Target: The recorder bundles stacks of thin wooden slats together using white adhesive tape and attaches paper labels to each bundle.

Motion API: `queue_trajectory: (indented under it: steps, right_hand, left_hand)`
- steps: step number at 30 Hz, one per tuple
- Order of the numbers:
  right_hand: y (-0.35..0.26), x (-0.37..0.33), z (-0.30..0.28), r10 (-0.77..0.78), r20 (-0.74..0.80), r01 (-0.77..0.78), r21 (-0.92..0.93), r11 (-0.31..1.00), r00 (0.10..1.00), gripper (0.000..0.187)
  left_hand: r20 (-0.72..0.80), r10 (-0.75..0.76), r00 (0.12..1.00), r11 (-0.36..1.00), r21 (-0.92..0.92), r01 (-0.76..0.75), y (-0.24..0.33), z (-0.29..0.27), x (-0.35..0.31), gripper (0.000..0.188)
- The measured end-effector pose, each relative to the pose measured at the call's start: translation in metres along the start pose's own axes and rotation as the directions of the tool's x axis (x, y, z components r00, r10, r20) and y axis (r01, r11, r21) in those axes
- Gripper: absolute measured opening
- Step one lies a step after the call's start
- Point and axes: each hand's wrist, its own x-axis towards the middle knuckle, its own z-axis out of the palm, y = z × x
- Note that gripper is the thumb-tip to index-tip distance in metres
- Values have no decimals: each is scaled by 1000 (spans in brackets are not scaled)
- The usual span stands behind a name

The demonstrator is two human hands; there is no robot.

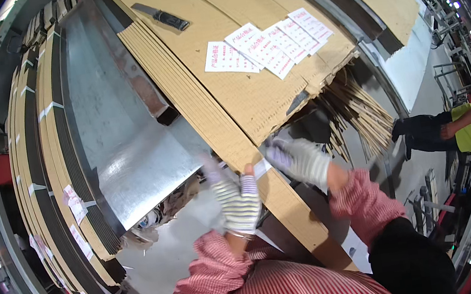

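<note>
Prob partway imo: white band point(261, 168) sits across the tan bundle point(230, 136) btwn both hands, paper slips point(270, 47) lie loose nearby, L hand point(235, 203) open w/ nothing visible, R hand point(302, 159) too blurry, can't tell openness/grip.

Long tan bundle of layered strips point(215, 123), running between left hand point(236, 200) and right hand point(300, 160), white band point(261, 168) across it

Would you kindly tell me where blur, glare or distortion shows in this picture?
All in the head view: the right hand and left hand look motion-blurred, while the white cards look sharper; glare whitens part of the grey metal sheet; fisheye distortion bows the bundled strips at left.
</note>
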Motion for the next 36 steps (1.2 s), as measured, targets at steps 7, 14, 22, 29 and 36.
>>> queue_trajectory:
  steps: [7, 14, 22, 29, 36]
  right_hand:
    - [-41, -34, -39, 87, 250, -35, -207, 978, 964, 65]
    - [-60, -37, -21, 161, 222, -109, -230, 967, 962, 56]
    - [-41, -19, 8, -18, -74, 6, -164, 986, 997, 54]
    - [-28, -47, -24, -4, -15, 10, 427, 904, 1000, 41]
    - [-115, -33, -73, -645, 250, 424, 576, 698, 722, 79]
  left_hand:
    - [374, -174, 911, 982, 0, 187, 44, -14, -69, 69]
    - [180, -252, 951, 942, -181, 284, 2, 18, -50, 64]
    - [81, -363, 928, 894, -250, 372, -8, 29, -18, 72]
    - [127, -309, 943, 917, -225, 330, -8, -13, -34, 68]
    - [221, 173, 960, 984, -67, -162, 96, -70, 6, 64]
